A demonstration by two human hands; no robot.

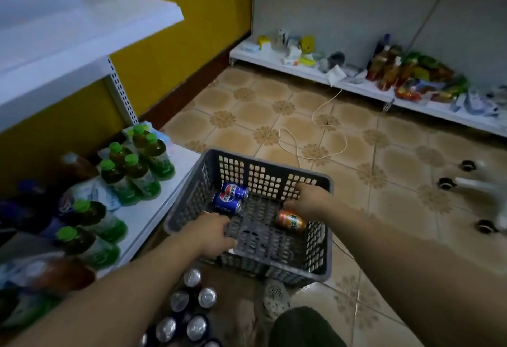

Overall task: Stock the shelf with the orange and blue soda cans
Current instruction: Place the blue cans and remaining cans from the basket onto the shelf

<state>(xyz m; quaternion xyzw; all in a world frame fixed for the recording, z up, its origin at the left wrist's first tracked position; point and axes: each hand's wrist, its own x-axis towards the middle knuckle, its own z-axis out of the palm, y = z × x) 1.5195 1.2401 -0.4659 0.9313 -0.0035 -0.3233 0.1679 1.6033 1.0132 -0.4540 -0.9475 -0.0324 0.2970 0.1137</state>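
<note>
Tiled shop floor (384,138), grey basket (315,264) set beside low white shelf (153,209).
Both hands are reached into the basket: left hand (211,233) spread flat near two blue cans (229,198), nothing gripped; right hand (308,198) curled just above orange can (290,221), grasp cannot be told. Upright cans (192,308) are stood on the floor below.

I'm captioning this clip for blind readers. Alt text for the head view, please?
Both hands reach into a grey basket on the floor: left hand near two blue cans, right hand by an orange can.
</note>
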